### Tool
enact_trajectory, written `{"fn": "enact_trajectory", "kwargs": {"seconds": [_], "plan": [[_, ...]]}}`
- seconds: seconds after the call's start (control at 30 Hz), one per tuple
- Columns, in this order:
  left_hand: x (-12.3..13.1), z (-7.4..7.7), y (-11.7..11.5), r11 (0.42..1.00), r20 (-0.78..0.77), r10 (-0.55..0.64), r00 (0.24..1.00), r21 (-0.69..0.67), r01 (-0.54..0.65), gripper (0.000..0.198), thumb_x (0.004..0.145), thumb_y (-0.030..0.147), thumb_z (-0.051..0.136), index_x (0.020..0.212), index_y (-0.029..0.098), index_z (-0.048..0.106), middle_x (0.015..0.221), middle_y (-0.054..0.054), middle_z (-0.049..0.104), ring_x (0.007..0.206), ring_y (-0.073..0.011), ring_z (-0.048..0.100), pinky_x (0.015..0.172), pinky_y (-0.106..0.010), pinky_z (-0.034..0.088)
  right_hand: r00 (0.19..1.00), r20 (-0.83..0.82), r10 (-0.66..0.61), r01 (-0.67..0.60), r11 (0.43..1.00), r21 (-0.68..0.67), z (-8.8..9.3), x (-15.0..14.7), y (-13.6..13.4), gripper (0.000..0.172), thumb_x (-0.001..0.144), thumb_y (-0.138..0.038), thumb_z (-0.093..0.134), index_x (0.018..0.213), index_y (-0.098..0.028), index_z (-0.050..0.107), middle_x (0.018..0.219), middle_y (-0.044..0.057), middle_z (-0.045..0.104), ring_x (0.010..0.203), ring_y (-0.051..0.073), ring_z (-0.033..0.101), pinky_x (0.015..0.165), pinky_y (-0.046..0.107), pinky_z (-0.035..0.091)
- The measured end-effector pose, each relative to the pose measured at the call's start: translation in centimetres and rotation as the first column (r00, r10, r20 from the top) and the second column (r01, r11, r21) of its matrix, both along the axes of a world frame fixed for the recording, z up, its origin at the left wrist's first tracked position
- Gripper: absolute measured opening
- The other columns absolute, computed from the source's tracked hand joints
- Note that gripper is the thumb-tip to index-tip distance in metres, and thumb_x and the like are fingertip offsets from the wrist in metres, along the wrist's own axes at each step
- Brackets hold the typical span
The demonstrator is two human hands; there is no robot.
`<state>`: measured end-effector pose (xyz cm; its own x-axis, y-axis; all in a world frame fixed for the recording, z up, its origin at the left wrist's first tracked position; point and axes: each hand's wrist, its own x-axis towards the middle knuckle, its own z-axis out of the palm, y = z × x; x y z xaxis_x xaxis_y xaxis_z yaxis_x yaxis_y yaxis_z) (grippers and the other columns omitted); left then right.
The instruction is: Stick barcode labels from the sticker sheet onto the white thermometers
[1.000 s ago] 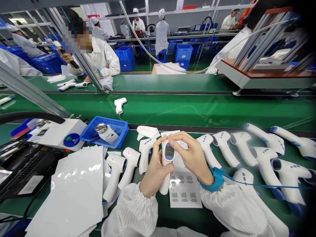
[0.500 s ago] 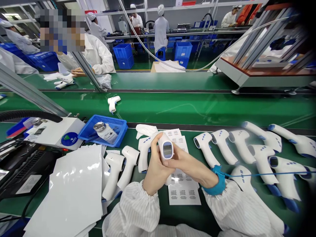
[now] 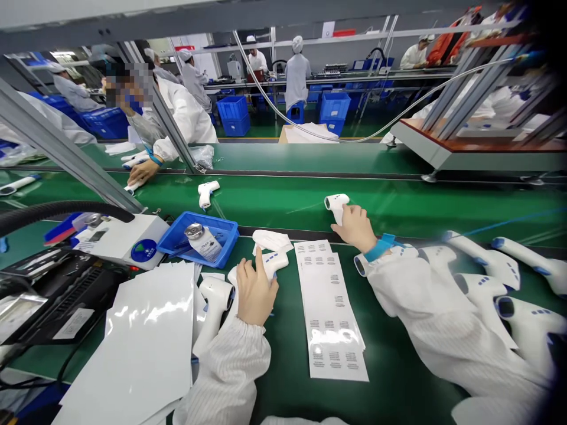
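Observation:
My right hand (image 3: 358, 227) is stretched over the green conveyor belt. Its thumb and fingers hold the handle of a white infrared thermometer (image 3: 336, 202), whose head points left. My left hand (image 3: 256, 290) lies over another white thermometer (image 3: 275, 261) on the near bench, fingers apart, covering its handle; a firm grip cannot be seen. Just left of that hand, more thermometers (image 3: 215, 295) lie with dark open ends. Printed label sheets (image 3: 325, 307) lie between my arms. Several thermometers (image 3: 485, 286) are spread on the right, partly behind my right sleeve.
A blue tray (image 3: 230, 227) holds a metal-topped bottle (image 3: 201, 241). White sheets (image 3: 142, 342) are stacked at the left, beside a white box device (image 3: 137, 236). One thermometer (image 3: 207, 193) lies farther left on the belt (image 3: 274, 195). A co-worker's hand (image 3: 144, 172) reaches over the far side.
My hands have parted. The right carried the thermometer forward and right to the belt; the left moved left onto another one. The label sheets are uncovered. The co-worker's hand came forward.

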<state>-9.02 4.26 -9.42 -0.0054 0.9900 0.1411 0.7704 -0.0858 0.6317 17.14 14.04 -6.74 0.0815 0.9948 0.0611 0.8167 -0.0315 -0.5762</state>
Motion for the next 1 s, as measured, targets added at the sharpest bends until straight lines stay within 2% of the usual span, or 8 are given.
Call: {"fn": "enact_trajectory", "kwargs": {"seconds": [0.1,0.2,0.3,0.5,0.67,0.73,0.83,1.0], "plan": [[0.3,-0.4,-0.1,1.000,0.033,0.003,0.999,0.016,-0.003,0.065,0.079,0.013,0.052,0.142,0.010,0.041,0.119,-0.018,0.051,0.133,-0.0402,0.032,0.110,-0.064,0.024,0.962,0.066,0.264,-0.268,0.962,0.060,-0.3,-3.3,-0.1,0.040,0.076,-0.012,0.065,0.115,-0.015,0.058,0.116,0.018,0.062,0.111,0.034,0.055,0.094,0.049,0.042],[0.6,-0.4,-0.1,1.000,0.097,-0.004,0.995,0.010,0.003,0.071,0.077,0.011,0.052,0.146,0.011,0.034,0.125,-0.017,0.049,0.133,-0.0391,0.033,0.110,-0.062,0.024,0.826,0.105,0.554,-0.562,0.825,0.068,-1.8,-8.3,-1.9,0.053,0.068,-0.006,0.070,0.116,-0.023,0.061,0.112,0.007,0.065,0.107,0.026,0.056,0.093,0.039,0.046],[0.2,-0.1,-0.1,1.000,0.195,0.009,0.981,-0.016,-0.006,0.075,0.078,0.014,0.052,0.149,0.015,0.026,0.135,-0.018,0.043,0.134,-0.0373,0.032,0.111,-0.059,0.024,0.763,0.155,0.627,-0.643,0.761,0.085,-2.9,-11.5,-3.1,0.061,0.065,0.000,0.067,0.123,-0.015,0.056,0.110,0.012,0.062,0.106,0.028,0.053,0.091,0.042,0.045],[-0.7,1.6,-0.4,0.979,0.514,0.042,0.857,-0.194,0.069,0.084,0.079,0.028,0.061,0.150,0.022,0.017,0.129,-0.014,0.052,0.123,-0.0282,0.053,0.104,-0.047,0.042,0.774,0.156,0.613,-0.632,0.759,0.157,-2.2,-9.9,-4.5,0.038,0.075,-0.004,0.058,0.111,-0.015,0.055,0.109,0.012,0.056,0.101,0.028,0.049,0.085,0.042,0.046],[1.6,3.0,-1.1,0.717,0.902,0.227,0.368,-0.410,0.564,0.063,0.073,0.027,0.067,0.130,0.015,0.044,0.073,-0.003,0.063,0.057,-0.0163,0.060,0.056,-0.030,0.049,0.893,0.001,0.451,-0.440,0.871,0.219,-0.6,-7.4,-8.1,0.041,0.078,-0.007,0.056,0.116,-0.016,0.047,0.114,0.013,0.051,0.107,0.027,0.049,0.089,0.043,0.047],[2.9,2.7,-1.6,0.689,0.899,0.253,0.357,-0.426,0.586,0.052,0.074,0.023,0.064,0.122,0.011,0.049,0.063,0.002,0.057,0.044,-0.0096,0.047,0.046,-0.024,0.039,0.943,-0.086,0.323,-0.302,0.933,0.195,-0.3,-6.5,-10.2,0.047,0.077,-0.010,0.059,0.122,-0.017,0.045,0.119,0.014,0.052,0.112,0.030,0.051,0.092,0.047,0.047],[4.0,1.8,-2.6,0.772,0.891,0.256,0.376,-0.422,0.475,0.065,0.076,0.018,0.063,0.136,0.021,0.040,0.073,0.004,0.057,0.048,-0.0060,0.044,0.048,-0.020,0.038,0.953,-0.161,0.259,-0.258,0.966,0.024,-0.9,-5.2,-13.6,0.026,0.086,-0.017,0.056,0.111,-0.021,0.054,0.109,0.010,0.062,0.103,0.028,0.059,0.089,0.048,0.050],[4.3,0.4,-3.7,0.833,0.861,0.198,0.469,-0.400,0.383,0.086,0.080,0.026,0.069,0.151,0.034,0.020,0.095,0.001,0.064,0.096,-0.0188,0.064,0.088,-0.033,0.052,0.942,-0.230,0.243,-0.278,0.951,-0.136,-3.7,-4.8,-17.8,0.017,0.088,-0.011,0.057,0.093,-0.022,0.068,0.112,0.006,0.066,0.105,0.024,0.062,0.089,0.041,0.052]]}}
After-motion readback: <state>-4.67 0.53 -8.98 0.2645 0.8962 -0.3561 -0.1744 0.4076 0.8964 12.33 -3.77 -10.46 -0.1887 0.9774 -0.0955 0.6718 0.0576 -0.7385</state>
